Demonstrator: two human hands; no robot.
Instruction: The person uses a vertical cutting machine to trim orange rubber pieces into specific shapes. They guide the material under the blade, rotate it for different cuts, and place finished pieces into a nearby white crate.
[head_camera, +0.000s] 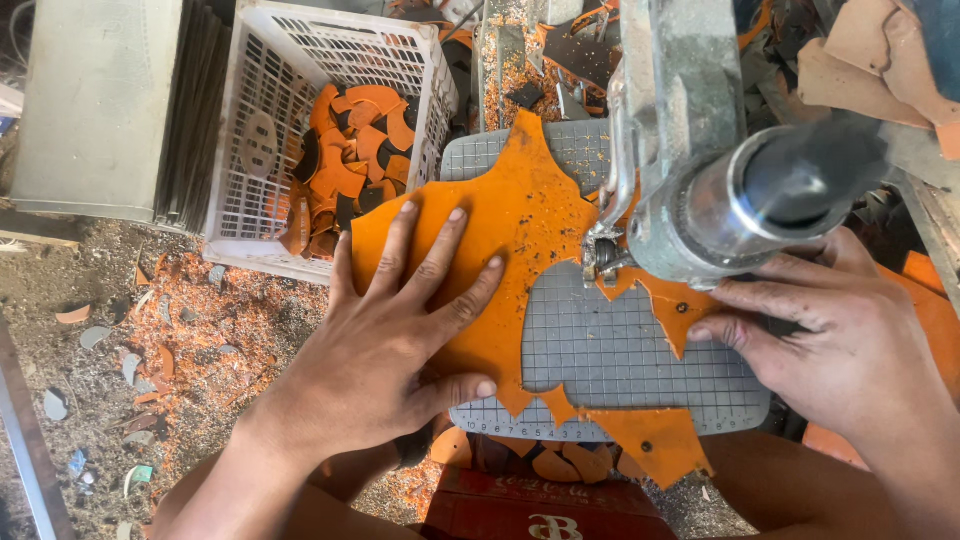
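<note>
A ragged orange sheet (520, 215) with cut-out edges lies over a grey gridded work plate (620, 355). My left hand (400, 330) presses flat on the sheet's left part, fingers spread. A grey metal cutting machine head (690, 170) hangs over the plate, its small tool (600, 255) touching the sheet. My right hand (840, 340) rests at the right edge of the plate, its thumb and fingertips on the sheet's orange strip (680, 310) under the machine; whether it grips the strip is unclear.
A white plastic crate (265, 150) at upper left holds several orange and black curved cut pieces (350, 150). Orange scraps and dust litter the floor (180, 330) at left. A red box (540, 505) stands below the plate. Brown offcuts (870, 60) lie top right.
</note>
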